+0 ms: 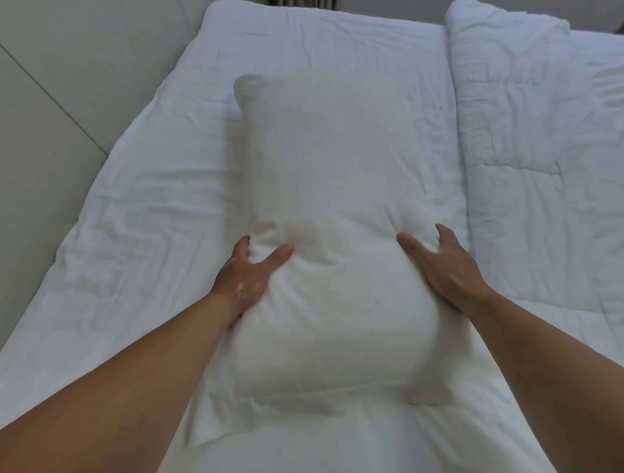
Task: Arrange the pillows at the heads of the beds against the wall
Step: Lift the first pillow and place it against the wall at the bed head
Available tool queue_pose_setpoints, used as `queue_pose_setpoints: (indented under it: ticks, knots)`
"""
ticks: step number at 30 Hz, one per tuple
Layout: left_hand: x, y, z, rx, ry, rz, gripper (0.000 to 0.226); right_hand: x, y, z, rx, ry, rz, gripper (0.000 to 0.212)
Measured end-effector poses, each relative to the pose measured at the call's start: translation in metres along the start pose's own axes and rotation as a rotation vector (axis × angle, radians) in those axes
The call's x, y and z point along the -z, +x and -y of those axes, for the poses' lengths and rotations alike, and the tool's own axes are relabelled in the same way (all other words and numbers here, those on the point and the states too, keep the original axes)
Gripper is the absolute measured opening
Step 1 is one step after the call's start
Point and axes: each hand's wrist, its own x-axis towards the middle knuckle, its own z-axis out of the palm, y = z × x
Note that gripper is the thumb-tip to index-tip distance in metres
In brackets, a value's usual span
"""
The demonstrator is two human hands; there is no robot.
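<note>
A plump white pillow [332, 216] lies lengthwise on the near bed's white duvet [141, 216], pinched in at its middle. My left hand [251, 275] grips its left side, thumb on top and fingers dug into the fabric. Gripping the opposite side is my right hand [442, 266], fingers spread around the edge. Another white pillow or cushion [304, 445] shows at the bottom, partly hidden by my forearms.
A padded beige headboard wall [50, 111] runs along the left. To the right lies a second bed with a rumpled white duvet [540, 152], separated by a narrow seam. Curtains [304, 3] show at the top edge.
</note>
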Motion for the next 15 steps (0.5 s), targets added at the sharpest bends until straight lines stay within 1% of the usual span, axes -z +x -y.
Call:
queue_pose_setpoints:
  ticks: [6,8,10,11,14,15]
  knots:
    - [-0.033,0.032,0.022,-0.027,-0.044,-0.035,0.117,-0.029,0.028,-0.031,-0.02,0.144,0.026,0.122]
    - [-0.039,0.038,0.027,-0.03,-0.039,-0.068,0.117,-0.037,0.032,-0.037,-0.017,0.152,0.006,0.122]
    - [-0.041,0.037,0.029,-0.037,-0.061,-0.077,0.109,-0.04,0.033,-0.038,-0.006,0.166,-0.012,0.115]
    - [-0.041,0.036,0.029,-0.042,-0.096,-0.072,0.101,-0.041,0.033,-0.039,0.007,0.182,-0.024,0.108]
    - [-0.036,0.024,0.025,-0.086,-0.187,-0.045,0.069,-0.039,0.025,-0.034,0.054,0.259,-0.042,0.076]
    - [-0.034,0.019,0.022,-0.111,-0.2,-0.044,0.065,-0.037,0.021,-0.03,0.073,0.288,-0.051,0.07]
